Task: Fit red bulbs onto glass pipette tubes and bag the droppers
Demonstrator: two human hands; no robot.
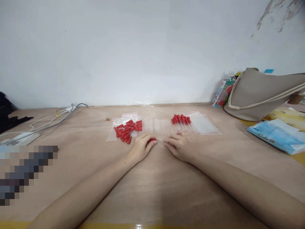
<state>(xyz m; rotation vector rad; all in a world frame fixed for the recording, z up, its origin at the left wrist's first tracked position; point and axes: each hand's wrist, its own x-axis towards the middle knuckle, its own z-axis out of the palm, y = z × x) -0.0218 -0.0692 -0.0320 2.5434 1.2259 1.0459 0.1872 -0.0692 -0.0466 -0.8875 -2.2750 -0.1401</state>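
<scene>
Left hand point(140, 148) pinching red bulb point(152, 140), right hand point(178, 147) gripping clear tube point(159, 139), plastic bag point(110, 136) under loose bulbs point(127, 130)

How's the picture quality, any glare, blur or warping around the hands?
Head view: soft, even light, little glare, faint shadows under the left hand and right hand; the red bulb and clear tube they pinch look small and soft; wide-lens warp tilts the handbag; a pixelated block masks the left edge.

Forearms outstretched; left hand point(141, 148), right hand point(179, 147) near-touching, fingers pinched.
</scene>
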